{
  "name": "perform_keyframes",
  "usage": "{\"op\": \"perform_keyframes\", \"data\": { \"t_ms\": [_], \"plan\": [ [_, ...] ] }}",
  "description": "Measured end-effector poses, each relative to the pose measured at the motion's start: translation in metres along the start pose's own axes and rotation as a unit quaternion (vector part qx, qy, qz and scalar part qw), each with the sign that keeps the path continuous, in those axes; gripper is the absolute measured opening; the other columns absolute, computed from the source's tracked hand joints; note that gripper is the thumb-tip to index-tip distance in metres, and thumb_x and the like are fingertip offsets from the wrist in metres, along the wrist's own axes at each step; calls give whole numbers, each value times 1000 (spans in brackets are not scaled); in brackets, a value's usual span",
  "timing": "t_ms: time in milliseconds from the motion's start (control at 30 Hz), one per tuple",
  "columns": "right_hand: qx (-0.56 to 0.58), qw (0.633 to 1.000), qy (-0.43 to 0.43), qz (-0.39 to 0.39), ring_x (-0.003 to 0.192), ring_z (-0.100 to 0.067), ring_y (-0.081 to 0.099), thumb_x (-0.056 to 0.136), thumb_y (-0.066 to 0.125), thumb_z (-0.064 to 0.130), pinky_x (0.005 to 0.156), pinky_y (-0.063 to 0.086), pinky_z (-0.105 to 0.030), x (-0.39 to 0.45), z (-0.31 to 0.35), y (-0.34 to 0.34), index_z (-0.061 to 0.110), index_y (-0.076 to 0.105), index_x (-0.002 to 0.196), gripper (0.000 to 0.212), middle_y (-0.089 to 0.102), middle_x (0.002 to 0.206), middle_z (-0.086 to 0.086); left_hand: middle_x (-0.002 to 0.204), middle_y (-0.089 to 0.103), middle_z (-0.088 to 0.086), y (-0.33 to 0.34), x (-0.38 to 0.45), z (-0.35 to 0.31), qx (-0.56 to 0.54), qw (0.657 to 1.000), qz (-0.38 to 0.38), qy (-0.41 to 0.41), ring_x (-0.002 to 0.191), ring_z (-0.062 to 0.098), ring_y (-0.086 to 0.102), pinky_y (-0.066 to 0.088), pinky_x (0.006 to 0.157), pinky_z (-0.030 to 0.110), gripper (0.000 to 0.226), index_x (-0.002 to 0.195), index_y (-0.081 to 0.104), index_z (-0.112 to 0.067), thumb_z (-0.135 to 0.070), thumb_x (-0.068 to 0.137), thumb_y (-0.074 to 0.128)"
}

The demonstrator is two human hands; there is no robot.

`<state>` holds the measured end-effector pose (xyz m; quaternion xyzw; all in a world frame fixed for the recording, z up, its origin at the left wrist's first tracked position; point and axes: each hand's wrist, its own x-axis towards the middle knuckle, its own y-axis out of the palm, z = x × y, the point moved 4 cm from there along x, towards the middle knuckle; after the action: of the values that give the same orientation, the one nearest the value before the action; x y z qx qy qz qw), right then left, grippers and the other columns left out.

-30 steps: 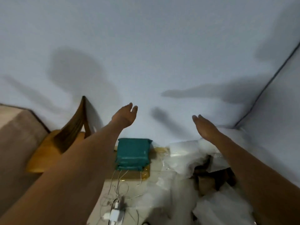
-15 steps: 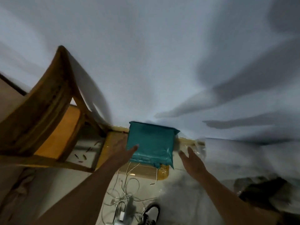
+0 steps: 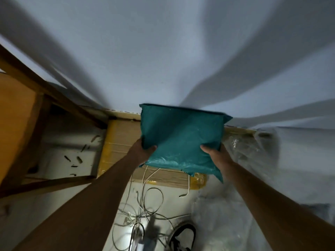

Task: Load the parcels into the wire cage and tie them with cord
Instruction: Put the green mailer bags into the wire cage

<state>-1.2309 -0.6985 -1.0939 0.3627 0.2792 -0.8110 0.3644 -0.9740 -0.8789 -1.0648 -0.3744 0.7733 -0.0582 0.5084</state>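
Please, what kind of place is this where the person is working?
Probably a room in a home, not a warehouse. A wooden chair stands against a plain white wall, loose white cables lie on the floor, and both hands grip a teal parcel over a taped cardboard box.

Both bare forearms reached forward and down, converging toward the centre. The left hand [image 3: 143, 151] gripped the teal parcel [image 3: 181, 136] at its near left edge, thumb curled on top. The right hand [image 3: 216, 153] gripped its near right edge, thumb likewise pressed on top.
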Motion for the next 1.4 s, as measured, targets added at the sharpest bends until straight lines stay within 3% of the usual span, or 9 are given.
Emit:
{"op": "perform_keyframes", "data": {
  "t_ms": [133, 467, 633, 833, 967, 1067, 1133, 1233, 1400],
  "plan": [
    [63, 998, 2, -8, 99, -25, 75, 76, 86, 35, 89, 61, -48, -1, -13, 0, 31, 65, 126, 55, 77, 113, 1, 114, 68, 9, 7, -9, -2, -62, 998, -5, -7, 92, 23, 68, 61, 83, 45, 50, 135, 55, -13, -30, 92, 75],
    [142, 990, -12, 4, 119, -26, 66, 72, 80, 61, 100, 56, -53, -77, -16, -65, 48, 54, 138, 72, 66, 135, 9, 132, 65, 2, 25, -100, -41, -107, 993, -22, 42, 119, 26, 63, 55, 101, 41, 76, 142, 53, -20, -49, 78, 83],
    [206, 978, -28, -11, 122, -29, 64, 76, 74, 58, 103, 53, -56, -169, 1, -149, 43, 52, 143, 72, 64, 137, 7, 118, 63, -3, 48, -202, -107, -87, 988, -22, 126, 105, 18, 63, 50, 81, 22, 57, 140, 54, -17, -35, 90, 76],
    [256, 964, -58, -52, 117, -32, 67, 89, 67, 55, 104, 52, -54, -360, 8, -293, 34, 60, 134, 50, 68, 129, 3, 127, 67, 0, 81, -391, -195, -53, 969, -1, 241, 113, 24, 66, 56, 97, 39, 65, 139, 55, -22, -51, 85, 77],
    [277, 952, -76, -105, 115, -36, 68, 75, 78, 61, 101, 54, -57, -517, -13, -398, 29, 61, 135, 70, 71, 127, -4, 132, 65, -1, 119, -547, -243, -31, 950, 35, 310, 114, 24, 64, 55, 99, 42, 69, 143, 51, -22, -53, 86, 74],
    [292, 938, -62, -174, 115, -35, 65, 82, 77, 53, 100, 55, -50, -659, -40, -478, 19, 57, 127, 60, 66, 124, -5, 131, 66, -3, 161, -668, -278, 10, 929, 82, 362, 115, 26, 65, 55, 100, 46, 75, 144, 51, -26, -63, 81, 70],
    [300, 926, -42, -225, 106, -34, 66, 76, 80, 58, 93, 57, -47, -739, -65, -521, 20, 59, 124, 64, 67, 116, -7, 130, 67, -3, 192, -732, -293, 30, 912, 105, 395, 116, 26, 65, 55, 101, 46, 76, 144, 52, -28, -66, 79, 67],
    [315, 906, -73, -273, 96, -28, 68, 92, 66, 44, 82, 56, -39, -851, -111, -576, 29, 63, 122, 34, 71, 111, -7, 135, 64, -2, 251, -833, -313, 65, 883, 160, 437, 119, 27, 63, 54, 102, 45, 76, 148, 48, -27, -65, 85, 67],
    [373, 837, -69, -396, 86, -20, 66, 104, 49, 27, 73, 52, -33, -995, -218, -617, 28, 58, 120, 19, 70, 107, -1, 131, 65, 1, 367, -965, -304, 113, 819, 276, 490, 119, 26, 64, 51, 93, 32, 68, 143, 53, -19, -53, 87, 72]
  ]
}}
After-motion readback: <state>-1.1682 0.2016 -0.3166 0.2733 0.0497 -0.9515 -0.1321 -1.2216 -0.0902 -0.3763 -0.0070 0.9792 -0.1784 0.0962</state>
